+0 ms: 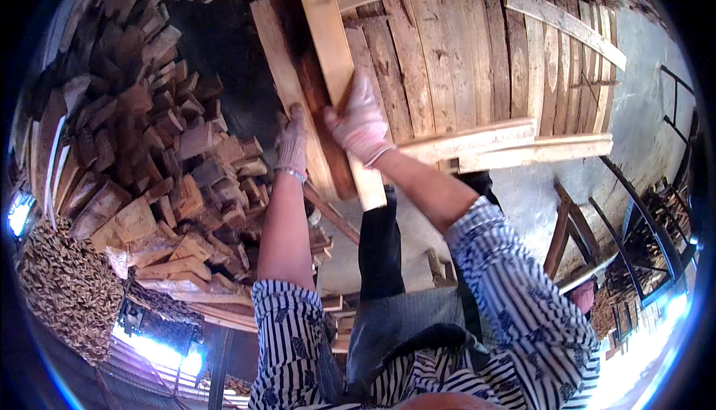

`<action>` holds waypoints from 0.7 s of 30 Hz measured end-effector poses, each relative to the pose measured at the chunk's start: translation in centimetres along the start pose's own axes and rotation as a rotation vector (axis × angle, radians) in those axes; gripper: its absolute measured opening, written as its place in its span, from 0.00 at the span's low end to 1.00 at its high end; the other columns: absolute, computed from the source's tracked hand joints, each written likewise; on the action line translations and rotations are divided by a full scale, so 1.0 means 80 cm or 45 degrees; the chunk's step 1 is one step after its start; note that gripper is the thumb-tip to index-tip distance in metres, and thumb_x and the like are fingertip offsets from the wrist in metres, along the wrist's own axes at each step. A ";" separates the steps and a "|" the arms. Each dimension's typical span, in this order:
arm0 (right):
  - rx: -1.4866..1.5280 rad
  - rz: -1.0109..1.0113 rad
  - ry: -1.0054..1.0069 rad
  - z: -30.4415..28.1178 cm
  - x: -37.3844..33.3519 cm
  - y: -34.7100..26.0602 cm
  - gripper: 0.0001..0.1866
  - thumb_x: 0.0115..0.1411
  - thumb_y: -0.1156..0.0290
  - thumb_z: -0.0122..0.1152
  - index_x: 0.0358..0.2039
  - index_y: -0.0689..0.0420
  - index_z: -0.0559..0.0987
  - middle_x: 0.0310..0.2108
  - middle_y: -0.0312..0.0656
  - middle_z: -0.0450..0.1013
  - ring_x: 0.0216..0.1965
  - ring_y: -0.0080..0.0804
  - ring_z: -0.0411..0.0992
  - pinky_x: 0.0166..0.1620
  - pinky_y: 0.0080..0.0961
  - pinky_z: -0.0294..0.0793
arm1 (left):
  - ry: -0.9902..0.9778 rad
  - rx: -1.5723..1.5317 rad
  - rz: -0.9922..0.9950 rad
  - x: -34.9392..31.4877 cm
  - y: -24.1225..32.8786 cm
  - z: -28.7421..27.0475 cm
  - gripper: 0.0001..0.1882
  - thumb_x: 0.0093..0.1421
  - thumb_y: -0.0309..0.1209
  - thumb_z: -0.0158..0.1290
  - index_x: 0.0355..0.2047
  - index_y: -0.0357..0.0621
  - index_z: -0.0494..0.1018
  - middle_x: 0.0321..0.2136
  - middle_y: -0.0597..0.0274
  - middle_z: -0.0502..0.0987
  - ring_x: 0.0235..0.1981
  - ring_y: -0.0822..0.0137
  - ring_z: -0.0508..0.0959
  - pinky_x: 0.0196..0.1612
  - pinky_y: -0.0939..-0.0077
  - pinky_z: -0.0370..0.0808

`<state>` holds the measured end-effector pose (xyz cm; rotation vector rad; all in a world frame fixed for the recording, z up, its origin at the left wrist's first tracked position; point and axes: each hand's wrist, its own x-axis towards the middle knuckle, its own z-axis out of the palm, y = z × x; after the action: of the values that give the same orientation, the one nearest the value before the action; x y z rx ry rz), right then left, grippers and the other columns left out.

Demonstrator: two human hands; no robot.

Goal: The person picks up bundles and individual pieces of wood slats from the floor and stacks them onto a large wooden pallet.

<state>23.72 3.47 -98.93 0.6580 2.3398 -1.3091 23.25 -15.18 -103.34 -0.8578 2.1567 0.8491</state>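
Both my hands wear pale, dirty knitted gloves. A pale, freshly cut plank [332,37] slants toward me in front of my body. Across it lies my right hand [360,123], its thumb at the left edge and its fingers along the right. To the left, another wooden board [274,44] runs beside it, with a dark reddish-brown strip [317,93] between the two. My left hand [291,141] holds this board's left edge, thumb on the upper side; its other fingers are partly hidden.
Rough boards [462,59] lie side by side on the right, with a loose slat [567,26] across them. Two pale planks [537,152] lie along their near edge. A big heap of wood offcuts [149,149] fills the left. Dark metal frames [634,216] stand at right.
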 end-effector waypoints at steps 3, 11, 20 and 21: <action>-0.076 -0.074 0.065 -0.029 0.014 0.038 0.48 0.53 0.66 0.66 0.68 0.64 0.50 0.63 0.62 0.61 0.62 0.54 0.65 0.61 0.37 0.69 | -0.035 -0.100 -0.122 0.003 -0.008 0.004 0.47 0.64 0.64 0.41 0.69 0.37 0.53 0.64 0.36 0.63 0.63 0.42 0.66 0.63 0.61 0.65; 0.047 -0.065 0.093 0.050 0.056 0.127 0.37 0.66 0.57 0.54 0.69 0.60 0.53 0.53 0.69 0.68 0.52 0.61 0.73 0.56 0.45 0.71 | 0.030 -0.240 0.064 0.032 -0.040 0.006 0.38 0.64 0.61 0.44 0.57 0.39 0.67 0.52 0.43 0.77 0.52 0.46 0.76 0.53 0.59 0.72; 0.390 -0.056 -0.445 -0.134 -0.076 -0.071 0.28 0.64 0.67 0.56 0.63 0.60 0.65 0.57 0.57 0.68 0.60 0.49 0.66 0.61 0.41 0.67 | 0.100 -0.130 -0.083 -0.001 0.001 0.009 0.39 0.63 0.58 0.47 0.60 0.35 0.66 0.57 0.45 0.72 0.59 0.46 0.70 0.62 0.61 0.64; 0.824 0.027 -0.799 -0.162 -0.116 -0.100 0.25 0.65 0.69 0.55 0.61 0.63 0.68 0.59 0.53 0.68 0.59 0.46 0.68 0.61 0.38 0.67 | 0.146 -0.157 -0.002 -0.017 0.009 0.013 0.39 0.63 0.57 0.49 0.61 0.34 0.64 0.59 0.44 0.70 0.60 0.45 0.68 0.63 0.61 0.63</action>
<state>25.50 9.04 -82.07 0.3548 1.4052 -1.9347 23.80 -13.53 -102.65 -0.9915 2.2201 0.9611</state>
